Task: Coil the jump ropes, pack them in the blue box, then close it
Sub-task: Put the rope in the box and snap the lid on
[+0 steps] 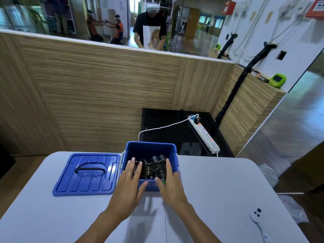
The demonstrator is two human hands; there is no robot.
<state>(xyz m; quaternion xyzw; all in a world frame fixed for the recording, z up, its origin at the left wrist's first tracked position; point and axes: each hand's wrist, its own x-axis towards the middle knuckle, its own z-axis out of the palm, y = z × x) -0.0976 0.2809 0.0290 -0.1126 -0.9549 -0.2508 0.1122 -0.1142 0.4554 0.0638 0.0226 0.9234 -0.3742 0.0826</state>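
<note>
Settling the coiled jump ropes (154, 168) down into the blue box (150, 149) looks like the job of the moment. The box stands open at the far middle of the table (219, 181), with the ropes bundled inside, handles up. The left hand (130, 181) lies flat over the left bundle, fingers (134, 165) straight and spread. The right hand (169, 179) reaches in with fingers mostly straight, thumb by the right-hand bundle; I cannot tell whether it grips. I would press the coils below the rim so nothing springs up. The lid (87, 174) lies flat just left of the box, apparently joined at its side, with nothing in its way. A white controller (257, 218) sits well apart, near right; a power strip (204, 134) lies beyond.
</note>
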